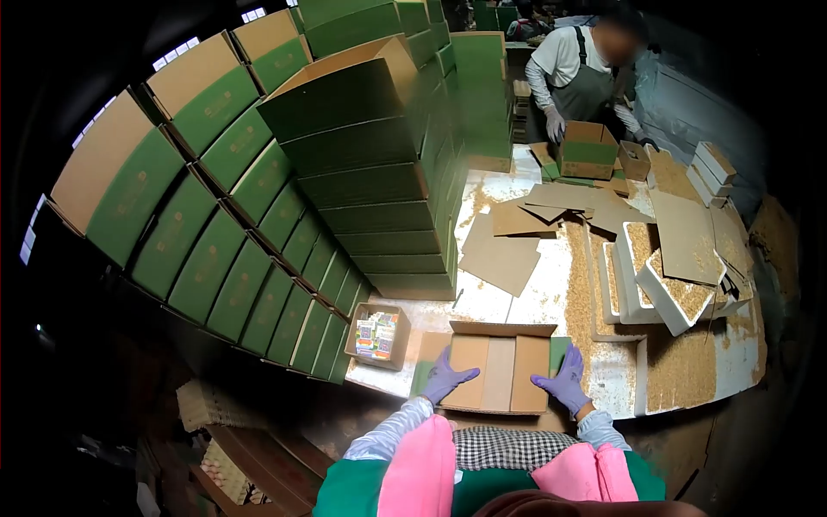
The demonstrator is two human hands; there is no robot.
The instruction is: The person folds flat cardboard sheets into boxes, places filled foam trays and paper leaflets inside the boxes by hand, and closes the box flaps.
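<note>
An open cardboard box (pixel 498 370) with a bare brown inside lies on the table right in front of me. My left hand (pixel 448 376), in a purple glove, rests against its left side with the thumb reaching over the edge and the fingers apart. At the right side, my right hand (pixel 564 379), gloved the same way, has its thumb at the box edge and its fingers spread. Green cardboard shows beside both hands. Left of the box stands a small carton (pixel 398 338) holding colourful printed packets (pixel 376 334).
Green boxes (pixel 362 164) are stacked high at the left. Flat cardboard sheets (pixel 500 258) lie across the table (pixel 482 194). White trays (pixel 676 297) with grainy material stand at the right. Across the table, a person (pixel 581 73) in an apron touches a green-and-brown box (pixel 587 158).
</note>
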